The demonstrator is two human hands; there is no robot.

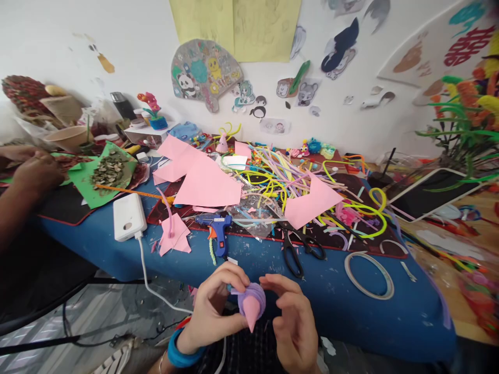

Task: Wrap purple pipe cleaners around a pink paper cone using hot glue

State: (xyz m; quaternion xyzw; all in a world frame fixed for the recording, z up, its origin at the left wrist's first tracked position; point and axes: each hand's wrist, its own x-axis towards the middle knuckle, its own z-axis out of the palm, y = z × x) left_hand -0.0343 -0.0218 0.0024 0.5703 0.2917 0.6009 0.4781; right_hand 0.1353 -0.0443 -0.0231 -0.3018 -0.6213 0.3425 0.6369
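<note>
My left hand (216, 304) pinches a small pink cone (251, 307) between thumb and fingers. A fuzzy purple pipe cleaner (259, 292) is wound round the cone's wide part, and the pink tip points down toward me. Beside it, my right hand (295, 317) has its fingers loosely curved and apart; one fingertip is close to the purple coil, and whether it touches I cannot tell. On the table edge beyond lie a blue glue gun (220, 234) and black-handled scissors (298, 252).
Pink sheets (208, 182) and a heap of pipe cleaners (273, 169) cover the blue-draped table (257, 265). A white power bank (129, 217) trails a cable. A tape ring (369, 275) lies right. Another person's hand (35, 169) works at far left, near a green sheet (95, 192).
</note>
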